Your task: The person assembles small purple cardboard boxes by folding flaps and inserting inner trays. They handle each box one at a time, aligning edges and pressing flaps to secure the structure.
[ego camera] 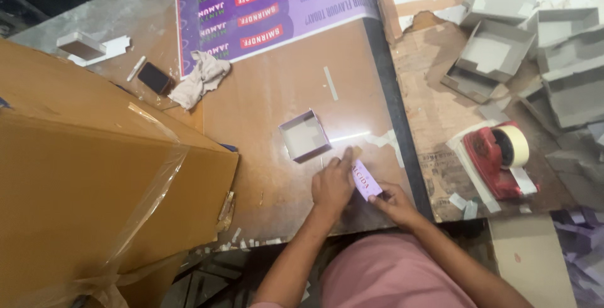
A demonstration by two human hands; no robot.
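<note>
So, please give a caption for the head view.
Both hands, left hand and right hand, hold a small lilac box on the brown table.

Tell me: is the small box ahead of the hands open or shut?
Open. The small box has no lid, and its grey inner floor shows, apparently empty.

One open box [304, 135], one lilac strip [365, 179], one tape dispenser [501, 159], one cloth [200, 78], one phone [155, 78], one big carton [94, 182], two hands

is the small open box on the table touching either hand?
No, the small open box sits apart on the table, beyond the left hand and right hand, which both hold a lilac strip.
</note>
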